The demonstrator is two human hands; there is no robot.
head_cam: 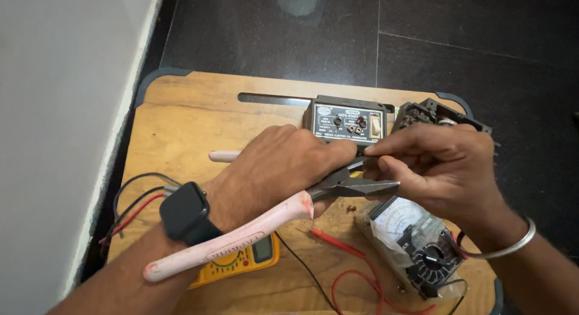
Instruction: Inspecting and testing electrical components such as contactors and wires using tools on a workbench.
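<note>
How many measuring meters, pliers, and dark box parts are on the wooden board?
Meters: 2, a yellow meter and a dial meter in plastic.
Pliers: 1, in the left hand.
Dark box parts: 2, a panel box and an open casing.
Total: 5

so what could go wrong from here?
1. The pliers close right beside the right hand, whose fingers pinch something too small to make out; a slip could nip them.
2. The left hand holds only one pink handle, so the jaws may wander.
3. The analog meter in its plastic bag lies directly under the work; a dropped tool could hit it.
</note>
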